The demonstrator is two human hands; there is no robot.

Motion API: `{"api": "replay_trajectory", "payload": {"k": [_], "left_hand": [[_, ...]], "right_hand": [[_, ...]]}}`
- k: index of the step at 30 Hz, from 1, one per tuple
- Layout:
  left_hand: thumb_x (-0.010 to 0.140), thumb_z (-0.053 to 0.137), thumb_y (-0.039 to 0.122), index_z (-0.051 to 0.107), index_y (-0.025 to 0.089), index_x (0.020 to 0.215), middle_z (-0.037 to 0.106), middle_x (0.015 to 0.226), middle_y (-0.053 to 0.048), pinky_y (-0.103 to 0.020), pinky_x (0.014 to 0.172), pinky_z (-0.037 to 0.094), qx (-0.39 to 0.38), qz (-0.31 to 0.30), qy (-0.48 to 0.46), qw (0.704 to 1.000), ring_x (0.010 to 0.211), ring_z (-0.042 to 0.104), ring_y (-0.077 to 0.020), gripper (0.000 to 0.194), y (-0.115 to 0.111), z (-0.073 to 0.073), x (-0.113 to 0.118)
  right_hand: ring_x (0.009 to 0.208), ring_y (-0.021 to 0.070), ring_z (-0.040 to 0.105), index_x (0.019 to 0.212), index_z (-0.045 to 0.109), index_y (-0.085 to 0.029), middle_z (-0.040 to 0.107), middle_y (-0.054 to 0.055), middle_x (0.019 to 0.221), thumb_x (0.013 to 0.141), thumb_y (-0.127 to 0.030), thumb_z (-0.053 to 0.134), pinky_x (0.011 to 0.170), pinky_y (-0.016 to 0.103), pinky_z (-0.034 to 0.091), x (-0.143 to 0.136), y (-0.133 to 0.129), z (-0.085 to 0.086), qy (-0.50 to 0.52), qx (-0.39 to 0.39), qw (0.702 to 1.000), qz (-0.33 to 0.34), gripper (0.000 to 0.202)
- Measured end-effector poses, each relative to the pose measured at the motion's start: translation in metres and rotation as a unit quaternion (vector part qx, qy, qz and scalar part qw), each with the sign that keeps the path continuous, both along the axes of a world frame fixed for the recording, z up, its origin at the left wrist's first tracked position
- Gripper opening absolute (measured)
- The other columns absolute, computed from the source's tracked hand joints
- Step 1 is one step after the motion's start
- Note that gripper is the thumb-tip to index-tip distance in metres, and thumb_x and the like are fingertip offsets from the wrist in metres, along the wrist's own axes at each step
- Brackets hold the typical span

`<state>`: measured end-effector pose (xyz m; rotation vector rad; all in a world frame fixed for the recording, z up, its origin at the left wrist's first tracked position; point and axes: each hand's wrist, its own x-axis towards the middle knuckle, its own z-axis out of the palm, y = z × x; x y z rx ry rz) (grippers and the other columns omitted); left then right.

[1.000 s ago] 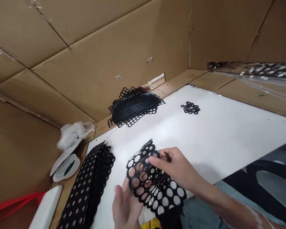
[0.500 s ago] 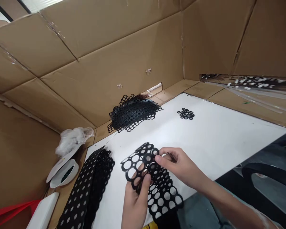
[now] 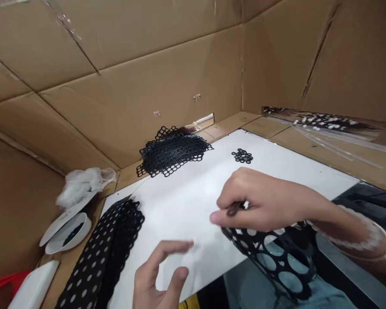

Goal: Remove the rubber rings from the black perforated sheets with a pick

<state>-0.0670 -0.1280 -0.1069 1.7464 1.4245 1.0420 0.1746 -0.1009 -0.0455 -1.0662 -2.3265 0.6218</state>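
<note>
Head view | left hand (image 3: 149, 279): thumb and forefinger wide apart, nothing held | right hand (image 3: 260, 199), nearer the black lace (image 3: 280, 263): fingers closed round a dark stick (image 3: 234, 209); grip on lace hidden | lace: directly below right hand, to left hand's right, long axis slanting down-right past table (image 3: 180, 206) edge

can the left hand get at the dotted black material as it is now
Likely yes: the left hand appears to hold nothing, with its thumb and forefinger apart, and only white board shows between it and the dotted black material.
</note>
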Motion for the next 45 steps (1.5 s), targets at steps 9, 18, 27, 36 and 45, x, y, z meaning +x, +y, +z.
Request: {"api": "replay_trajectory", "payload": {"k": [9,18,27,36,45], "left_hand": [[0.068,0.075,0.039,0.069,0.019,0.068,0.063,0.065,-0.003,-0.029,0.058,0.045,-0.086,-0.076,-0.053,0.992,0.064,0.056,-0.0215,0.021,0.006,-0.039,0.03],[0.083,0.066,0.031,0.066,0.022,0.106,0.065,0.076,0.001,-0.02,0.066,0.043,-0.237,-0.226,-0.243,0.913,0.069,0.054,-0.012,0.025,0.028,-0.028,0.046],[0.08,0.07,0.027,0.068,0.024,0.109,0.07,0.08,0.0,-0.019,0.066,0.045,-0.261,-0.209,-0.222,0.916,0.073,0.057,-0.0126,0.029,0.027,-0.035,0.04],[0.079,0.069,0.024,0.078,0.022,0.09,0.072,0.077,-0.002,-0.021,0.069,0.047,-0.22,-0.186,-0.216,0.933,0.076,0.061,-0.016,0.014,0.029,-0.029,0.045],[0.079,0.069,0.028,0.076,0.019,0.083,0.068,0.068,0.0,-0.022,0.065,0.048,-0.171,-0.13,-0.2,0.956,0.069,0.059,-0.0157,0.011,0.031,-0.039,0.044]], "right_hand": [[0.046,0.0117,0.046,0.065,0.065,-0.016,0.063,0.004,0.055,0.091,-0.044,0.049,0.048,0.027,0.013,-0.045,0.013,-0.015,-0.19,0.185,0.964,-0.003,0.042],[0.045,0.0091,0.05,0.098,0.067,-0.025,0.062,-0.005,0.055,0.081,-0.052,0.061,0.05,0.021,0.028,-0.017,-0.015,-0.071,0.059,0.003,0.966,-0.25,0.033],[0.058,0.0165,0.066,0.096,0.068,-0.022,0.072,0.0,0.07,0.086,-0.035,0.061,0.054,0.025,0.033,-0.019,-0.016,-0.093,0.02,0.098,0.97,-0.22,0.018],[0.061,0.0168,0.067,0.1,0.065,-0.023,0.072,0.001,0.073,0.091,-0.036,0.05,0.053,0.026,0.03,-0.02,-0.018,-0.092,0.013,0.106,0.981,-0.163,0.022],[0.052,0.0121,0.054,0.074,0.063,-0.017,0.062,0.001,0.059,0.097,-0.031,0.031,0.051,0.025,0.034,-0.026,-0.005,-0.096,0.118,0.067,0.972,-0.191,0.041]]}}
